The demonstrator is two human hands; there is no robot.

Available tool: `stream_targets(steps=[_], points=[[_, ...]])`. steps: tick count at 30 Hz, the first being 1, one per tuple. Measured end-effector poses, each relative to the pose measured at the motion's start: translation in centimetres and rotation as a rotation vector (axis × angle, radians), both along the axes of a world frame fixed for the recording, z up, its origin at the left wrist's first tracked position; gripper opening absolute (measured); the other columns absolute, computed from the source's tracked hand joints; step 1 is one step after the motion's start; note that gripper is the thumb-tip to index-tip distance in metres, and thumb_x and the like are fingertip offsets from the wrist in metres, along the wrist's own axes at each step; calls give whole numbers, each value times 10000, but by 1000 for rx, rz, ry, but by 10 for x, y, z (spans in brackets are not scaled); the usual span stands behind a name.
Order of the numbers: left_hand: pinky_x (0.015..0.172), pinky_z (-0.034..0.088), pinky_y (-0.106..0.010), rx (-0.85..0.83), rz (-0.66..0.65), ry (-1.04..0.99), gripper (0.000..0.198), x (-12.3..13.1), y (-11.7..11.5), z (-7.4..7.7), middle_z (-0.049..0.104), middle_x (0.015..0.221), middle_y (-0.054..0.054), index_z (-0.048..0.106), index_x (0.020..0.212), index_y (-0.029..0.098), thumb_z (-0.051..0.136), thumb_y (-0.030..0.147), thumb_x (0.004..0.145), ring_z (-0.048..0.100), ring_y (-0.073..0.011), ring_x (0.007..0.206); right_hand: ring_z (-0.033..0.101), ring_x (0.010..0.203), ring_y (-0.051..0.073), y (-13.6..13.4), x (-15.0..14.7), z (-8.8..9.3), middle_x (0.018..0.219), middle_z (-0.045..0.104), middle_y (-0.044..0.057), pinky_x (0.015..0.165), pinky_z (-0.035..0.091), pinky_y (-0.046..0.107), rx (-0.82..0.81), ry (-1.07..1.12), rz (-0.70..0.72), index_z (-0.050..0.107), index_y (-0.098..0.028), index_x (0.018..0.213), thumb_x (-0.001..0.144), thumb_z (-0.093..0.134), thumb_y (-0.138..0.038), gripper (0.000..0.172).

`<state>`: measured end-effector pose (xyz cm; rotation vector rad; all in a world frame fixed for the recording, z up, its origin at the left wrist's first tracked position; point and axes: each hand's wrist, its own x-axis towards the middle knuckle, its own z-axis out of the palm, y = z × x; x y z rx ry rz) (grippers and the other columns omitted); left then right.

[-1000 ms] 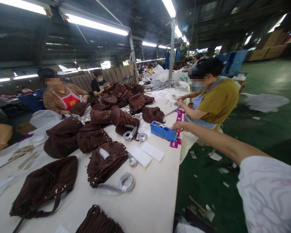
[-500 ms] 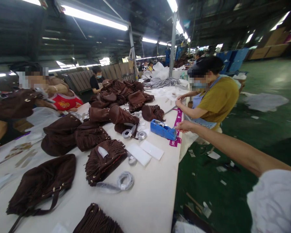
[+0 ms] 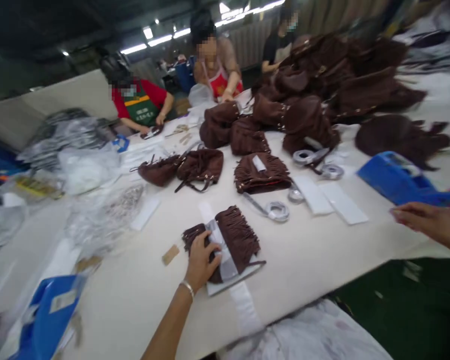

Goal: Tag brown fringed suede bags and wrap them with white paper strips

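My left hand [image 3: 203, 260] rests with fingers spread on a small brown fringed bag [image 3: 238, 235], over the greyish translucent strip [image 3: 221, 247] that runs across it. The bag lies on a thin white board [image 3: 234, 280], and a white paper band [image 3: 245, 302] sticks out beneath it. At the right edge, my right hand [image 3: 431, 222] is in the air beside a blue tape dispenser [image 3: 393, 180]. Its thumb and fingers are pinched together. Whatever is between them is too small and blurred to make out.
Several brown bags [image 3: 322, 85] are heaped at the back. Rolled grey straps [image 3: 277, 211] and white boards [image 3: 343, 202] lie mid-table. Another blue dispenser [image 3: 48, 315] stands at lower left, near plastic bags [image 3: 88, 167]. Co-workers [image 3: 142, 102] work across the table.
The view has swung left and down, bringing my left hand and the bag beneath it into sight. My right hand has drawn away from the front of the blue tape dispenser.
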<state>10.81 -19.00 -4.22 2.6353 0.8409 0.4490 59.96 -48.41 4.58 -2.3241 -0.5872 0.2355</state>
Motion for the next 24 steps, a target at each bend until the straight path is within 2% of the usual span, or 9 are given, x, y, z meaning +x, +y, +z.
stream_targets(steps=[2, 4, 6, 8, 10, 12, 15, 20, 24], points=[[1129, 280, -520, -14, 26, 3, 174, 1, 1, 3, 400, 1422, -79, 669, 984, 251, 639, 235, 814, 348, -271, 1347, 608, 625, 113, 42, -49, -16, 736, 700, 110, 653, 392, 349, -7, 226, 246, 726, -177, 834, 853, 653, -385, 221], [1136, 261, -530, -19, 31, -13, 185, 2, -2, 4, 392, 1421, -74, 662, 984, 254, 652, 221, 802, 337, -273, 1349, 601, 672, 132, 82, -124, -21, 797, 702, 93, 652, 424, 294, 73, 435, 546, 704, -195, 984, 833, 654, -446, 297], [1135, 256, -539, -18, 25, -39, 190, 1, -5, 3, 396, 1413, -72, 659, 976, 254, 658, 208, 792, 336, -278, 1346, 567, 622, 126, 120, -204, -22, 744, 677, 62, 576, 426, 245, 124, 634, 761, 679, -170, 940, 814, 646, -492, 347], [1134, 254, -543, -16, 19, -65, 190, -1, -6, 0, 401, 1405, -73, 658, 966, 253, 669, 208, 782, 331, -286, 1346, 544, 576, 112, 155, -271, -28, 699, 660, 33, 533, 425, 221, 116, 791, 850, 648, -154, 914, 794, 654, -470, 338], [1139, 247, -541, -11, 16, -85, 194, -3, -5, -3, 404, 1399, -76, 655, 963, 251, 680, 213, 774, 327, -291, 1348, 515, 516, 93, 180, -314, -38, 675, 653, 16, 485, 407, 203, 71, 833, 856, 624, -149, 895, 790, 640, -433, 303], [1143, 240, -538, -6, 14, -100, 194, -5, -3, -5, 411, 1389, -77, 652, 960, 252, 685, 221, 772, 336, -291, 1340, 495, 475, 85, 194, -334, -50, 650, 644, 2, 448, 389, 193, 24, 784, 818, 617, -152, 874, 782, 633, -385, 251], [1146, 238, -533, -3, 18, -130, 185, -7, -1, -8, 424, 1373, -79, 648, 954, 253, 683, 229, 773, 349, -292, 1326, 499, 470, 85, 197, -337, -58, 637, 637, -10, 438, 390, 188, -17, 695, 747, 623, -160, 866, 768, 628, -321, 189], [1168, 206, -532, -14, 12, -179, 172, -10, -1, -12, 433, 1376, -68, 633, 933, 259, 680, 228, 770, 342, -292, 1337, 510, 511, 86, 172, -328, -52, 676, 648, -3, 454, 404, 184, -51, 643, 666, 610, -160, 881, 777, 598, -325, 195], [1161, 213, -548, -35, 21, -219, 167, -11, -1, -14, 454, 1364, -64, 629, 918, 260, 669, 203, 766, 352, -299, 1326, 507, 523, 91, 158, -330, -53, 686, 649, 2, 475, 424, 194, -81, 605, 663, 610, -155, 871, 772, 599, -354, 222]])
